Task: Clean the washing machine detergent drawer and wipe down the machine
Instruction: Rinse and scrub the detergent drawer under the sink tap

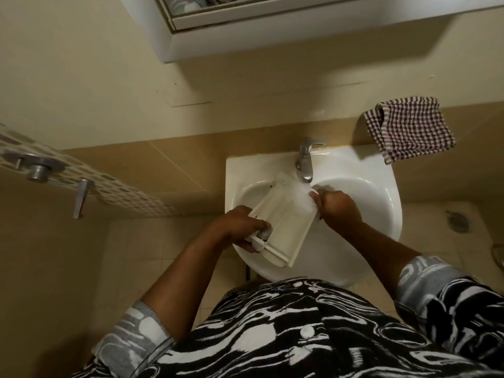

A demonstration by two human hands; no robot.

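While the left hand (240, 227) gripped the drawer (283, 219) over the sink (381, 203), the right hand (335, 205), clenched, rubbed its far end under the tap (305, 162); tilting it should drain residue.

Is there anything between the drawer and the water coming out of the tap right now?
Nothing visible. The detergent drawer sits tilted over the sink, its far end right under the faucet. The left hand grips its near end, the right hand its side.
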